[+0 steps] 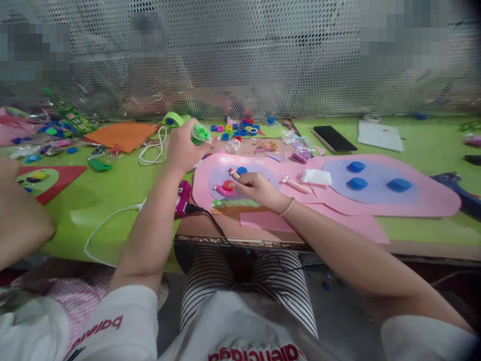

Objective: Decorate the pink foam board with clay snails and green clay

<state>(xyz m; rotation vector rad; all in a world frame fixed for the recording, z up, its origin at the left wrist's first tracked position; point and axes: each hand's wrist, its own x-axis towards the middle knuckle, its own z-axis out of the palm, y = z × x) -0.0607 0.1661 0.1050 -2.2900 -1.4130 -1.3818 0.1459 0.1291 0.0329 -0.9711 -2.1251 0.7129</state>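
Observation:
My left hand (183,146) is closed around a small clear tub (201,134) with bright green modelling clay inside, held above the table's far side. My right hand (259,189) is over the left lobe of a pink paper cut-out (203,173). Its fingers are pinched together; whatever is between them is hidden. Right at its fingertips lies a pink clay snail (224,191) with a red bottle cap as shell. A cream clay figure (234,173) and a blue cap (242,171) are just beyond. Another pale clay figure (296,184) lies to the right.
Blue caps (356,183) sit on the cut-out's right lobe, near a white packet (316,177). A black phone (334,138), loose coloured caps (236,133) and orange paper (122,135) lie behind. A magenta device (183,199) with a black cable is at the front. Another person's arm (22,220) reaches in at left.

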